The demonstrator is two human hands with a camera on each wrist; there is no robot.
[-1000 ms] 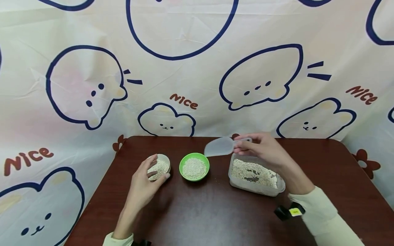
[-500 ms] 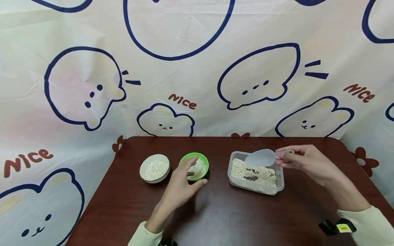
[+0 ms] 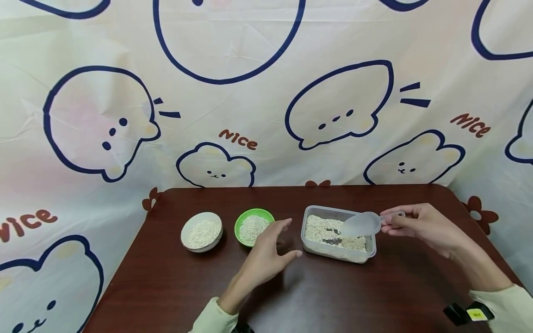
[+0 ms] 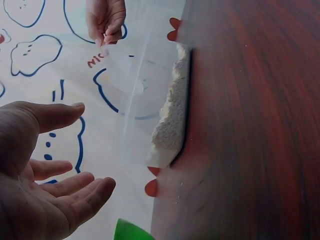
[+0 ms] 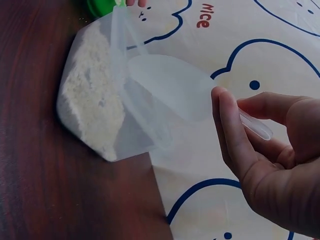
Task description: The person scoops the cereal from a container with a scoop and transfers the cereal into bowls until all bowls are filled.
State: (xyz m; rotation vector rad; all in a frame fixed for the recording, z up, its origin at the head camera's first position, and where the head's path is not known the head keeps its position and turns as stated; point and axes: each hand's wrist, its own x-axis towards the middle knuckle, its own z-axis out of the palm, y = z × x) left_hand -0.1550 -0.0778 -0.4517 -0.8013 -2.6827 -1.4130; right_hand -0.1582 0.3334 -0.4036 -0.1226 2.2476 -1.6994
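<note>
My right hand (image 3: 416, 226) pinches the handle of a translucent plastic scoop (image 3: 361, 224). The scoop's blade hangs over the right part of a clear rectangular container (image 3: 333, 252) that holds pale, oat-like flakes (image 3: 320, 229). In the right wrist view the scoop (image 5: 172, 85) looks bare and thumb and fingers close on its handle. My left hand (image 3: 266, 256) is held with fingers spread and nothing in it, between a green bowl (image 3: 257, 212) of flakes and the container. It partly covers the green bowl's right side. In the left wrist view the fingers (image 4: 75, 192) are apart from the container.
A white bowl (image 3: 184, 236) with similar flakes stands left of the green bowl. All of it rests on a dark brown wooden table (image 3: 166, 296). Behind the table hangs a pale printed curtain (image 3: 266, 106). A few crumbs lie between the green bowl and the container.
My left hand has moved right from the white bowl, past the green bowl, towards the container. My right hand has carried the scoop rightward and down over the container. The view has shifted slightly.
</note>
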